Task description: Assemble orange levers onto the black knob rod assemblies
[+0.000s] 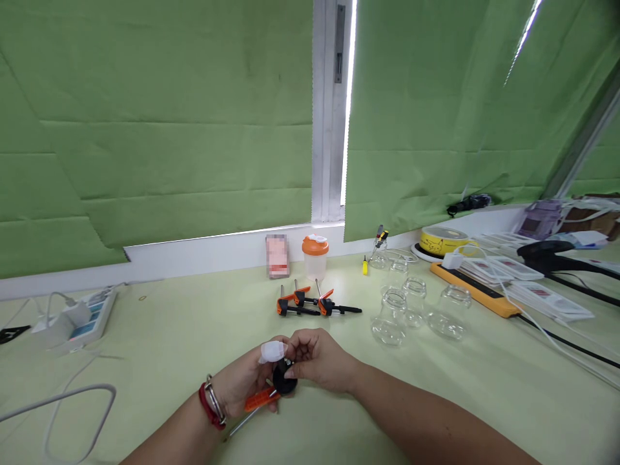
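Observation:
Near the front of the table, my left hand (pixel 247 381) is closed around an orange-and-black device (pixel 284 378) with a thin metal rod (pixel 245 423) sticking out toward me. Its orange part (pixel 259 399) lies low in the palm. My right hand (pixel 322 361) pinches at the black round part, thumb resting on it. A whitish piece (pixel 272 351) sits at the left hand's upper fingers; whether it is held or worn I cannot tell. Beyond the hands lie several similar orange-and-black devices with metal rods (pixel 310 303).
Several clear glass jars (pixel 390 320) stand to the right. An orange-lidded cup (pixel 315 258) and a pink box (pixel 278 256) are by the wall. Farther right are an orange power strip (pixel 477 290) and yellow tape roll (pixel 443 241). A white power strip (pixel 99 316) and cables lie left.

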Tool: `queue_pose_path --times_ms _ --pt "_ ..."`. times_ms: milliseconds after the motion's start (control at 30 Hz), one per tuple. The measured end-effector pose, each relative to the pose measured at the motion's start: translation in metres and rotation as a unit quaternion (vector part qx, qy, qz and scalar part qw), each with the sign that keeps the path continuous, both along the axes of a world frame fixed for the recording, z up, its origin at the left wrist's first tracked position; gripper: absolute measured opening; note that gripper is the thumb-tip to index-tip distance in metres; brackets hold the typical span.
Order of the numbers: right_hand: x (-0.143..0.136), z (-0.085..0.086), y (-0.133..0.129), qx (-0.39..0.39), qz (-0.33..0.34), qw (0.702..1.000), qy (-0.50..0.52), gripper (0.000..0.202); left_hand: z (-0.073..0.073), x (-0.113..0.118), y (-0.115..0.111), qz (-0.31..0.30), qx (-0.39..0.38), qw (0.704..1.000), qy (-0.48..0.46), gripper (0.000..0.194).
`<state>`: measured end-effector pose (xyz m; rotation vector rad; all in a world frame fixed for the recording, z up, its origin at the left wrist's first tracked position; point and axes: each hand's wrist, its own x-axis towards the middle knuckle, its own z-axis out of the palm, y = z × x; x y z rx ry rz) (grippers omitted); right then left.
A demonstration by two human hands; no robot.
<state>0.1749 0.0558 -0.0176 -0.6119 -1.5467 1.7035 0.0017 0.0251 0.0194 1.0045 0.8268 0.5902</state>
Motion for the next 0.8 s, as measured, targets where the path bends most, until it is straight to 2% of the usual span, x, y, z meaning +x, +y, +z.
queue_pose_path --times_ms 133,400,533,700,800 --pt "0.0008 0.0015 -0.0002 0.049 -0.013 0.999 0.004 0.026 0.0002 0.0013 0.0011 -0.006 -0.004 1.0 -0.01 0.036" --pt "-0.0009 0.0035 -0.0021 -0.026 0.005 1.0 0.003 0.037 -0.0033 -0.0011 0.001 -0.001 0.006 1.0 -0.008 0.032" --pt "-0.0006 0.0041 -0.002 -0.021 -0.002 1.0 0.002 0.038 -0.0025 -0.0001 0.0011 0.001 0.006 1.0 -0.011 0.033" --pt "0.0006 0.0051 -0.0018 0.032 -0.013 0.999 -0.009 0.031 -0.0005 0.0002 0.0011 -0.002 0.003 1.0 -0.01 0.032" --pt "0.0004 0.0046 -0.0022 0.014 -0.006 1.0 -0.004 0.032 -0.0005 -0.0008 0.0008 -0.005 0.005 1.0 -0.008 0.031"
